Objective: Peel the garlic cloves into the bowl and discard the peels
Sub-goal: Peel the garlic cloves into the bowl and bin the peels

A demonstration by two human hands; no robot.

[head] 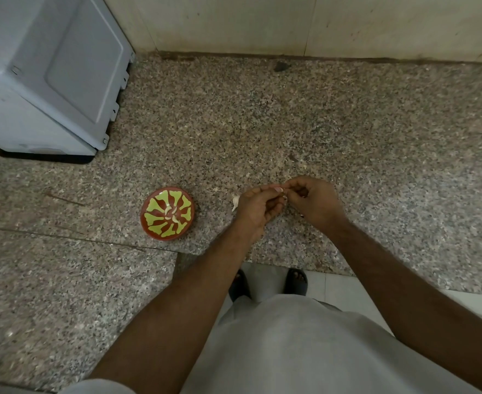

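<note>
Over the speckled granite counter (319, 115), left hand (258, 206) and right hand (315, 199) meet, fingertips pinching a small pale garlic clove (279, 189) between them. Left of them sits the round red-and-green patterned bowl (166, 212), peeled cloves (171, 213) inside; another clove (235, 201) lies beside the left hand.

Red bowl (148, 220) w/ yellow-green petals

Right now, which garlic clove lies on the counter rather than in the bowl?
The pale clove beside the left hand, on bare granite; the others sit inside the red-and-green bowl.
</note>
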